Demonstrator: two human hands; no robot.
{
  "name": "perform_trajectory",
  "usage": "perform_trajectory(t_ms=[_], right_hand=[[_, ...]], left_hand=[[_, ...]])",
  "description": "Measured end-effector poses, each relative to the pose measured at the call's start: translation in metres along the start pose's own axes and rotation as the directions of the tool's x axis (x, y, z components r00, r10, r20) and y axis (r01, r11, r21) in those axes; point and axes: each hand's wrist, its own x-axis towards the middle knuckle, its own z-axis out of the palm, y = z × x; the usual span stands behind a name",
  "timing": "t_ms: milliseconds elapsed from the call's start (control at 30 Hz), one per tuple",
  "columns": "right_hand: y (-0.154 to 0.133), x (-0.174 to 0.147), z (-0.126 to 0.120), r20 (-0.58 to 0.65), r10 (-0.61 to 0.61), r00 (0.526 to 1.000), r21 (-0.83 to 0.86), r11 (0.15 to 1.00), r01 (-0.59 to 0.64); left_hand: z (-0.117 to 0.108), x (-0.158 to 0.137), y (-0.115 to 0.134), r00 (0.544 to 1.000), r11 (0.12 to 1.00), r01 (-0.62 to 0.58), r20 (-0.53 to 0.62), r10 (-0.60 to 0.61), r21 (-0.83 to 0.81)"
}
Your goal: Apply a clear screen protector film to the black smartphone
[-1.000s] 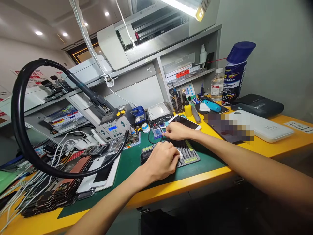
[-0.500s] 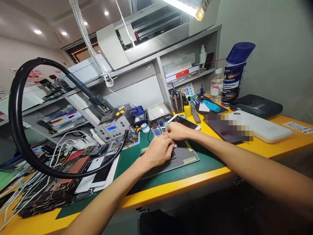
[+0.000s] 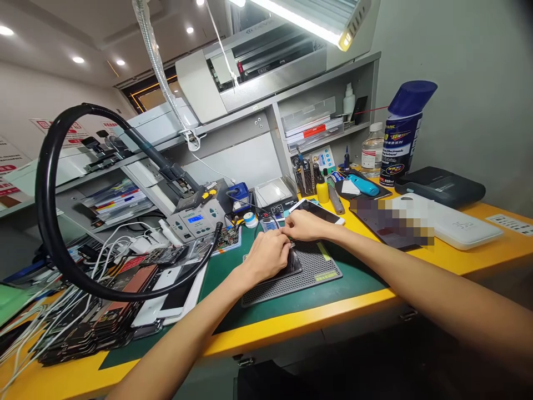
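A dark flat device [image 3: 293, 264] is lying on the grey mat [image 3: 320, 265], under the nearer left hand [image 3: 266, 253], on the right hand's [image 3: 307, 225] near side. Skin is hiding its long axis. The 2 hands are holding fingers curled; whether they are pinching anything, I cannot tell.

Both bare forearms [image 3: 200, 322] reach forward, converging; the left grip [image 3: 268, 254] curls palm-down just beside the right grip [image 3: 306, 225], likewise curled.
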Motion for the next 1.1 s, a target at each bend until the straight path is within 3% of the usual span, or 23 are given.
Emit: perform_trajectory(t_ms=[700, 1100], right_hand=[[-0.005, -0.003, -0.004, 0.033, 0.013, 0.999, 0.021, 1.000, -0.014], [-0.007, -0.004, -0.006, 0.051, 0.020, 0.998, 0.022, 1.000, -0.021]], left_hand=[[-0.010, -0.081, -0.059, 0.985, 0.980, 0.164, -0.037, -0.169, -0.114], [-0.020, -0.104, -0.064, 0.976, 0.947, 0.191, -0.052, -0.211, -0.259]])
